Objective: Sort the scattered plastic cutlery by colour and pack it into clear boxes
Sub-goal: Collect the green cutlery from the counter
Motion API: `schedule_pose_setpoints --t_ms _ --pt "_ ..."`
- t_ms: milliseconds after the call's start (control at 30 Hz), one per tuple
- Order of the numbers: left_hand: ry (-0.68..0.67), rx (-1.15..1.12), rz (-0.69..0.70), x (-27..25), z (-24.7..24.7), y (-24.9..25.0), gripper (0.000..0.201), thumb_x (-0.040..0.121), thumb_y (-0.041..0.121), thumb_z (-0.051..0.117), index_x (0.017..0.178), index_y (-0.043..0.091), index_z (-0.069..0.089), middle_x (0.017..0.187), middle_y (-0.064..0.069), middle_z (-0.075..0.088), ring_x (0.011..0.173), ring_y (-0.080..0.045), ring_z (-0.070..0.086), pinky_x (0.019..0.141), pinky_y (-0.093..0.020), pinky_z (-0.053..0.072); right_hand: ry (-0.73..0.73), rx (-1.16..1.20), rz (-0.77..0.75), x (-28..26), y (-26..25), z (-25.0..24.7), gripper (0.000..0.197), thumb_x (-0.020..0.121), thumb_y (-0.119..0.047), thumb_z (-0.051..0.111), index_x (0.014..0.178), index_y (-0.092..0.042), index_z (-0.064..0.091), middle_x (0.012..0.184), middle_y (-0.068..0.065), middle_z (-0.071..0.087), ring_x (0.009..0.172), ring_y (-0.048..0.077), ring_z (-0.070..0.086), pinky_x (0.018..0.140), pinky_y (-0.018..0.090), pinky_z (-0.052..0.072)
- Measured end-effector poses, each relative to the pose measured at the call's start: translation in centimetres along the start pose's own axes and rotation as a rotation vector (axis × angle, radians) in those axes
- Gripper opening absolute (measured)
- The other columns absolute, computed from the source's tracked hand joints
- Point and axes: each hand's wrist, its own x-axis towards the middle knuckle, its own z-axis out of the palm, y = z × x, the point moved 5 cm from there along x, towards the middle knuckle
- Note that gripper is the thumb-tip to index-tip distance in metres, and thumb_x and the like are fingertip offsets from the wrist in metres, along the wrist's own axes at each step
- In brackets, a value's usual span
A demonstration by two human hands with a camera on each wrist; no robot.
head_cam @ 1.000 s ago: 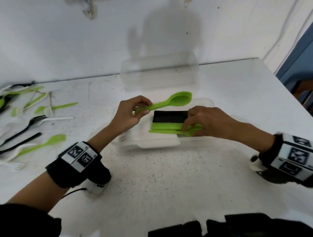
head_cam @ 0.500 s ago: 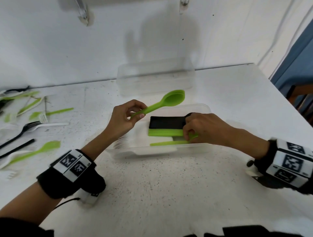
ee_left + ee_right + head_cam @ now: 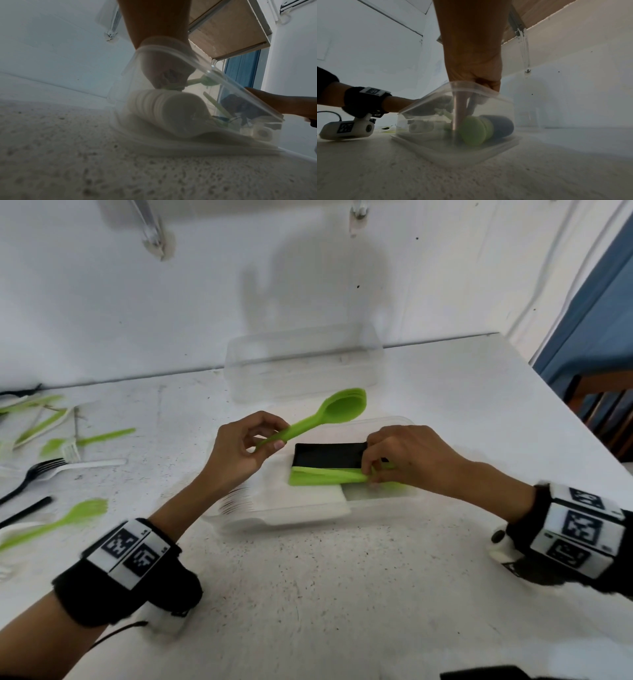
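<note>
Green spoons (image 3: 329, 414) pinched aloft — left hand (image 3: 239, 453), right hand (image 3: 404, 455) curled in box (image 3: 308, 517)

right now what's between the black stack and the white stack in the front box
A stack of green spoons lies between the black stack and the white stack; the right hand pinches its end. The head view shows it.

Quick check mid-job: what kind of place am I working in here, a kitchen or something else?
Probably a plain indoor room with a worktable, not clearly a kitchen: a speckled white table against a bare white wall, a wall-mounted shelf overhead, and a blue door or frame on the right.
</note>
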Motion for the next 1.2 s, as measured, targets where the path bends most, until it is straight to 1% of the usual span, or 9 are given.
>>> schedule_pose_setpoints --t_ms 200,333,433,567,667,767,967,1067,1200 --pt "-0.173 -0.041 -0.019 -0.3 0.8 0.5 0.022 0.076 0.01 0.072 0.085 0.03 0.068 0.089 0.018 0.069 0.083 -0.003 0.065 0.076 -0.015 0.05 -0.043 0.121 0.082 0.2 1.0 0.2 0.025 0.078 -0.032 0.071 0.085 -0.029 0.047 0.074 -0.013 0.05 0.073 0.005 0.043 0.052 0.013 0.026" --pt "-0.193 -0.072 -0.021 -0.4 0.6 0.7 0.028 0.074 0.019 0.067 0.087 0.044 0.069 0.091 0.015 0.07 0.085 -0.007 0.066 0.08 -0.017 0.051 -0.061 0.097 0.102 0.2 1.1 0.4 0.022 0.077 -0.033 0.071 0.081 -0.026 0.051 0.066 -0.015 0.045 0.07 0.006 0.044 0.053 0.015 0.027" --pt "-0.283 -0.05 -0.024 -0.5 0.6 0.9 0.027 0.071 0.022 0.071 0.089 0.041 0.071 0.091 0.015 0.071 0.085 -0.005 0.066 0.078 -0.015 0.051 -0.058 0.089 0.132 0.4 1.1 0.5 0.021 0.077 -0.033 0.071 0.083 -0.025 0.053 0.07 -0.014 0.048 0.073 0.008 0.047 0.055 0.019 0.031" --pt "-0.442 0.094 -0.023 -1.2 0.7 1.1 0.03 0.066 0.044 0.069 0.096 0.037 0.07 0.09 0.019 0.071 0.088 -0.004 0.066 0.078 -0.015 0.05 -0.087 0.134 0.131 0.8 1.3 0.5 0.021 0.073 -0.03 0.073 0.076 -0.027 0.053 0.065 -0.014 0.048 0.063 0.001 0.044 0.053 0.018 0.027" --pt "-0.416 0.114 -0.085 -1.5 1.2 0.8 0.029 0.066 0.032 0.081 0.086 0.05 0.07 0.087 0.025 0.07 0.088 0.002 0.065 0.079 -0.013 0.048 -0.097 0.168 0.138 1.1 1.4 0.6 0.022 0.072 -0.032 0.074 0.075 -0.027 0.054 0.061 -0.014 0.047 0.059 -0.001 0.044 0.053 0.018 0.028" --pt "-0.38 0.136 -0.101 -1.7 1.9 0.6 0.039 0.067 0.012 0.082 0.076 0.049 0.071 0.081 0.028 0.069 0.086 0.003 0.064 0.081 -0.016 0.049 -0.104 0.17 0.132 1.2 1.4 0.7 0.022 0.072 -0.031 0.075 0.075 -0.026 0.054 0.058 -0.013 0.046 0.058 0.0 0.043 0.052 0.017 0.026" --pt "-0.317 0.104 -0.064 -2.0 2.6 0.8 0.033 0.063 0.026 0.079 0.09 0.044 0.071 0.089 0.013 0.065 0.085 -0.008 0.062 0.078 -0.032 0.051 -0.2 0.332 0.08 1.5 1.8 0.6 0.009 0.079 -0.026 0.071 0.078 -0.026 0.062 0.063 -0.008 0.048 0.059 0.003 0.045 0.055 0.014 0.03" --pt "-0.282 0.169 0.004 -1.9 2.6 0.8 0.039 0.064 0.024 0.084 0.093 0.045 0.069 0.081 0.008 0.06 0.077 -0.009 0.057 0.068 -0.025 0.048 -0.199 0.457 0.054 1.2 1.9 0.0 0.009 0.086 -0.027 0.065 0.087 -0.019 0.068 0.072 -0.004 0.058 0.061 0.0 0.049 0.059 0.011 0.036" --pt "-0.324 0.283 0.084 -1.9 3.0 1.0 0.031 0.061 0.02 0.085 0.09 0.026 0.076 0.071 0.009 0.059 0.072 -0.004 0.056 0.062 -0.008 0.04 -0.322 0.471 0.029 0.6 1.5 0.2 0.019 0.072 -0.025 0.078 0.084 -0.022 0.063 0.078 0.0 0.062 0.064 0.001 0.052 0.06 0.012 0.039"
